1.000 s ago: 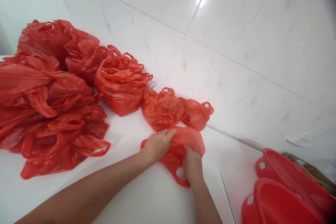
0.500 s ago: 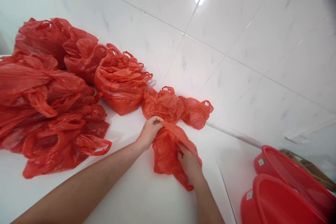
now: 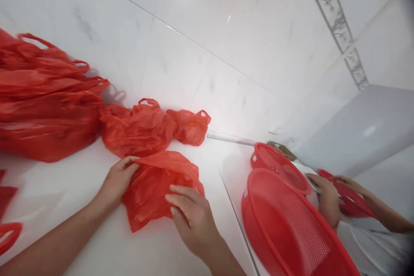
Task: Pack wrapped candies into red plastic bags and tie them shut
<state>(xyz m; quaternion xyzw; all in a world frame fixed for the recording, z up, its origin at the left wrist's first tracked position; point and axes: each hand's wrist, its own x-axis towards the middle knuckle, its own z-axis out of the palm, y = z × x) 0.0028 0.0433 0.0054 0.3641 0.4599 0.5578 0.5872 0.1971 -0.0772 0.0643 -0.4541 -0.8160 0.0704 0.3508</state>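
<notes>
A thin red plastic bag (image 3: 150, 194) is spread above the white tabletop, its upper edge pulled out. My left hand (image 3: 117, 181) pinches the upper left corner of that edge. In front of the bag's right side is my right hand (image 3: 193, 217), fingers stretched left and slightly apart, touching or close to the plastic. Just behind stand two small filled red bags, a larger one (image 3: 139, 129) and a smaller one (image 3: 190, 126), against the tiled wall.
Bigger filled red bags (image 3: 45, 112) stand along the wall at left. Red perforated baskets (image 3: 261, 215) are at right, past a seam in the table. Beyond them, another person's hands (image 3: 326, 194) hold a red bag (image 3: 355, 202).
The view has swung right, bringing the other person's hands into sight. My right hand has come out from the bag's fold and now lies in front; my left keeps its pinch.
</notes>
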